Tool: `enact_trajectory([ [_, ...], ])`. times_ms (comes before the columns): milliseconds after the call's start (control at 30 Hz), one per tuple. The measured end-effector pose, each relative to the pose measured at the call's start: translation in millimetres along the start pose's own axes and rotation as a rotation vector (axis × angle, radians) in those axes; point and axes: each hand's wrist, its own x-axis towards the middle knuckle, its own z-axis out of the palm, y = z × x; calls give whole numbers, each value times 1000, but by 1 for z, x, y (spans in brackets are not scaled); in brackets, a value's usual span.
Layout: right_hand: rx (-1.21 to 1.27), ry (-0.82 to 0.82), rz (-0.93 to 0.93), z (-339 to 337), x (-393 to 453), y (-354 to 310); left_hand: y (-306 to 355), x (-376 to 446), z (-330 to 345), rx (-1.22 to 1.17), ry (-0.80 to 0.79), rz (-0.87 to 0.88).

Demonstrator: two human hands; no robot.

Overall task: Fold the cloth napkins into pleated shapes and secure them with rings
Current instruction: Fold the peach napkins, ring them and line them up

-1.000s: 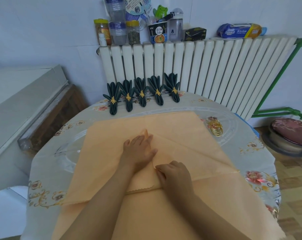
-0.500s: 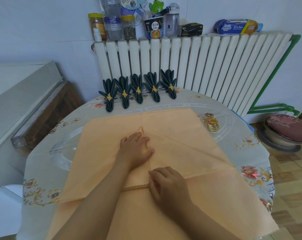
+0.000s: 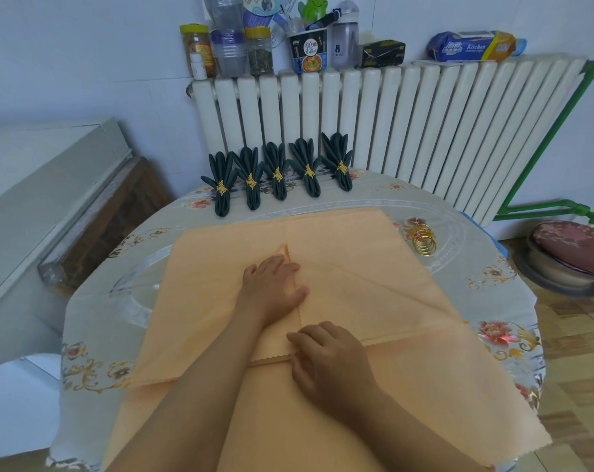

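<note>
A peach cloth napkin (image 3: 350,287) lies spread on the round table, its right part folded over into a triangle whose tip points away from me. My left hand (image 3: 271,291) presses flat on the napkin beside the fold's vertical edge. Near the lower scalloped edge of the fold, my right hand (image 3: 326,356) lies on the cloth with its fingers curled; I cannot see a pinch. More peach cloth (image 3: 288,420) lies underneath, toward me. A pile of gold rings (image 3: 424,240) sits at the right. Several dark green pleated napkins (image 3: 276,172) with gold rings stand in a row at the far edge.
The table (image 3: 94,335) has a floral cover and a glass top. A white radiator (image 3: 391,124) stands behind it, with jars, a cup and packets on top. A grey cabinet (image 3: 33,185) is at the left. A cushioned stool (image 3: 568,247) stands at the right.
My right hand has slid toward me along the fold's edge, down to the lower scalloped border. The left hand stays pressed on the cloth.
</note>
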Motion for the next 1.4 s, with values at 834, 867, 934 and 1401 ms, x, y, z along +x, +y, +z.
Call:
enact_trajectory([
  [834, -183, -43, -63, 0, 13, -5, -74, -149, -42, -239, 119, 199],
  [867, -185, -40, -57, 1, 13, -8, -72, -148, -45, -164, 97, 240],
  [934, -201, -35, -41, 2, 12, -10, -64, -141, -58, -8, -1, 265],
  [1401, -134, 89, 218, 14, 18, -17, -17, -35, -73, 236, 382, 426],
])
